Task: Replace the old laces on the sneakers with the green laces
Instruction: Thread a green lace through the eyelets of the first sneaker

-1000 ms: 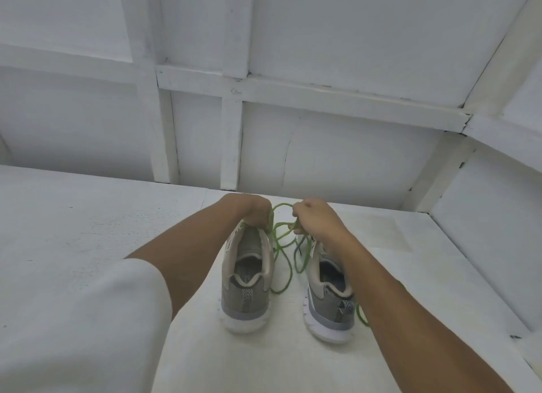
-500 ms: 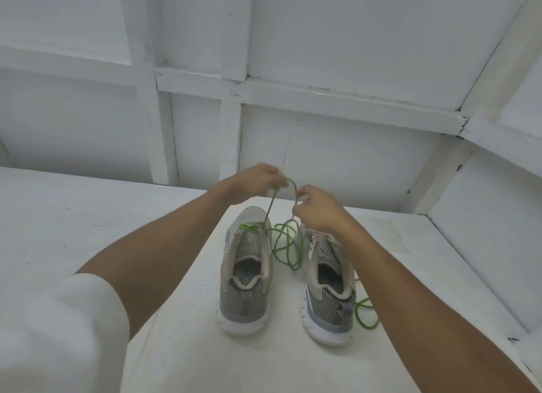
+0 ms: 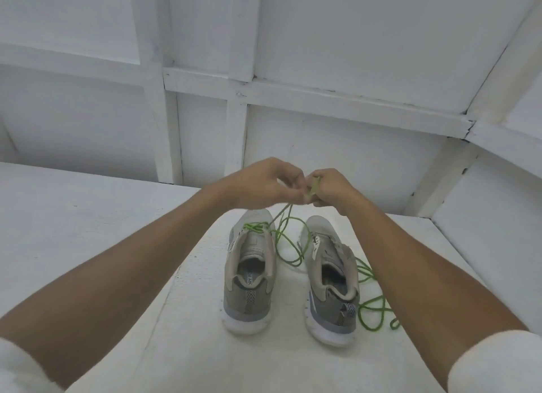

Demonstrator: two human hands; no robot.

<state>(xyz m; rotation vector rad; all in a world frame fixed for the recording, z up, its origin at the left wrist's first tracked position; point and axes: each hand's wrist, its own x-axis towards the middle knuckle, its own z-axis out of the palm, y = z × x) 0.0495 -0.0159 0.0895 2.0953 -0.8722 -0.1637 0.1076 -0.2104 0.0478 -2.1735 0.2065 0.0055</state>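
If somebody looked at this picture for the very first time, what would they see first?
Probably the bright green lace, looping between the left sneaker and right sneaker on the white surface and climbing to the hands. The left hand and right hand meet above the toes, pinching it. More green cord lies loose beside the right sneaker's heel.

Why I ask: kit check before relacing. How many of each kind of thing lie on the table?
Sneakers: 2, left sneaker and right sneaker.
Green lace tangles: 2, threaded tangle in the left sneaker, loose tangle beside the right; possibly one lace.
Total: 4.
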